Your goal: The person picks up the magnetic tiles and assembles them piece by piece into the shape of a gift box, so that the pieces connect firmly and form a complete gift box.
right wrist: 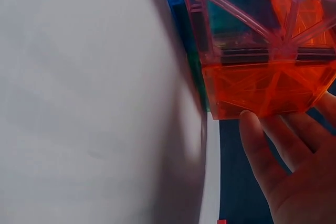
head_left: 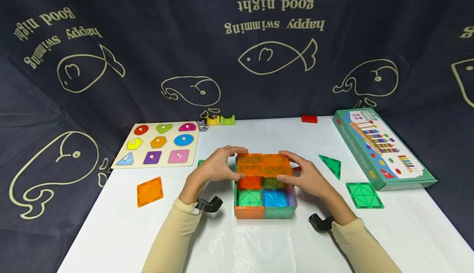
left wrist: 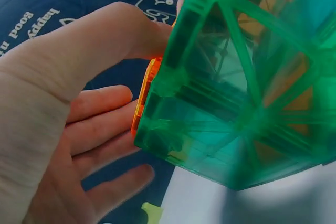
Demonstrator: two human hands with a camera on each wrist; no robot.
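Note:
An open-topped box of translucent magnetic tiles (head_left: 265,212) stands on the white table, its floor in red, green and blue squares. Two orange magnetic tiles (head_left: 264,165), side by side, lie across the far part of its top. My left hand (head_left: 217,166) holds their left end, thumb at the near edge and fingers toward the far edge. On the opposite end, my right hand (head_left: 306,177) grips the same tiles between thumb and fingers. Seen from the left wrist, a green side wall (left wrist: 247,114) hides part of the grip. The right wrist view shows a pinkish wall (right wrist: 247,22) beside the orange.
A shape puzzle board (head_left: 159,144) lies at the back left, an orange tile (head_left: 149,192) in front of it. To the right are a green triangle tile (head_left: 331,166), a green square tile (head_left: 364,195) and a game box (head_left: 385,149). A red block (head_left: 309,119) sits at the back.

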